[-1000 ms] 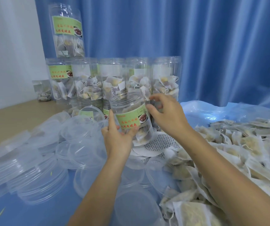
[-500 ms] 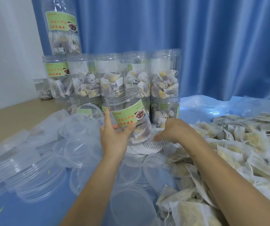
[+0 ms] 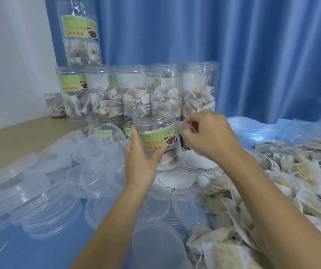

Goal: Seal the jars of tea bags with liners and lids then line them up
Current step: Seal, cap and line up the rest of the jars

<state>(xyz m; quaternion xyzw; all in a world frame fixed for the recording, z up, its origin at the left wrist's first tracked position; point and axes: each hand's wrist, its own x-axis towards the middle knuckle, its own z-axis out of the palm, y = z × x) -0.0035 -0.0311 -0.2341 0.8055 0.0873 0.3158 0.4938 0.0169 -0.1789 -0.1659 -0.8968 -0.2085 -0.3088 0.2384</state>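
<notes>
My left hand (image 3: 140, 162) grips a clear jar (image 3: 155, 131) with a green label, tilted and open at the top, with tea bags at its bottom. My right hand (image 3: 208, 136) is beside the jar's upper right and pinches a thin round liner (image 3: 183, 126) by its edge. Round white liners (image 3: 177, 178) lie in a loose pile on the table just under the jar. Clear plastic lids (image 3: 97, 177) are spread over the table to the left and in front.
Filled jars (image 3: 134, 94) stand in stacked rows against the blue curtain, one more jar (image 3: 80, 33) on top at the left. Loose tea bags (image 3: 283, 181) are heaped on the right. Stacked lids (image 3: 29, 202) crowd the left near edge.
My right hand went down to the liner pile, then rose beside the jar pinching a liner. The left hand kept hold of the jar.
</notes>
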